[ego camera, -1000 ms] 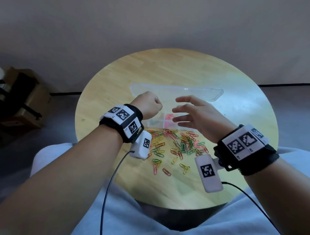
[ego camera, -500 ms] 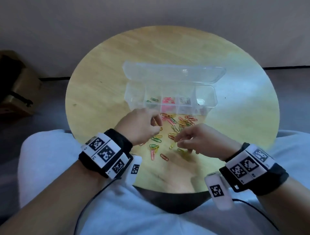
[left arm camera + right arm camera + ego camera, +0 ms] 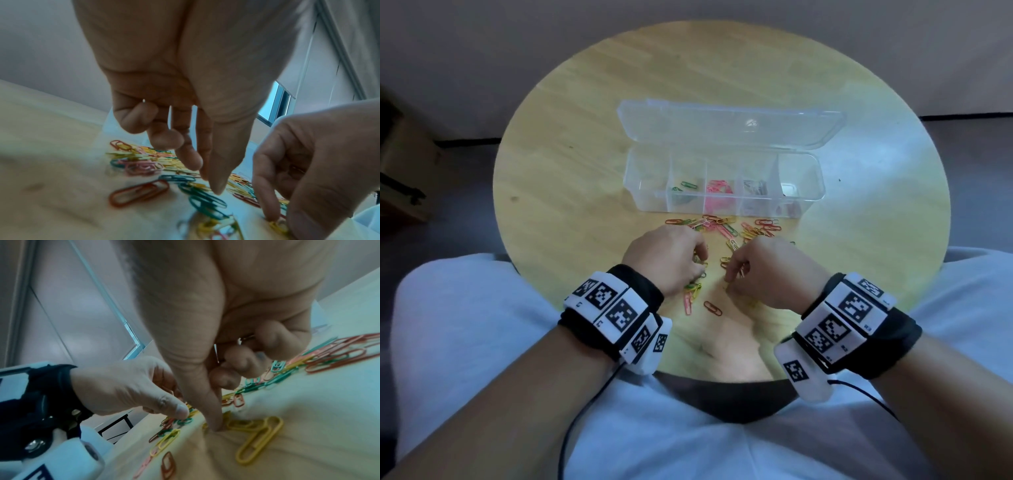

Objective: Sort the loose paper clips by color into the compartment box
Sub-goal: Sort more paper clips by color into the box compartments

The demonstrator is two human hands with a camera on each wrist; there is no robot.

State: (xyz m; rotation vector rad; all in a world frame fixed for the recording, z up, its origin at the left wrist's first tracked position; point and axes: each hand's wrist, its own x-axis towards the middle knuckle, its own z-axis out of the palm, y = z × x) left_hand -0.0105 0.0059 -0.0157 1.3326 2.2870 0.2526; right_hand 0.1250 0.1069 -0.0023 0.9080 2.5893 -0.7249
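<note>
A clear compartment box (image 3: 722,207) stands open on the round table, lid (image 3: 729,123) folded back. Its compartments hold green clips (image 3: 688,185), pink clips (image 3: 719,188) and silver clips (image 3: 755,186). Loose coloured paper clips (image 3: 726,228) lie scattered in front of it. My left hand (image 3: 698,265) is down on the pile, thumb and forefinger meeting on a green clip (image 3: 197,190). My right hand (image 3: 732,277) keeps a silver clip (image 3: 216,353) inside its curled fingers. Its thumb (image 3: 214,426) and forefinger (image 3: 271,216) press on a yellow clip (image 3: 277,225).
The wooden table (image 3: 585,171) has bare surface left and right of the box. An orange clip (image 3: 713,309) and a pink one (image 3: 687,303) lie nearest the front edge. A cardboard box (image 3: 400,171) sits on the floor at left. My lap is under the table edge.
Both hands came back from above the box to the loose pile and dropped onto it. The right hand went from spread fingers to a pinch.
</note>
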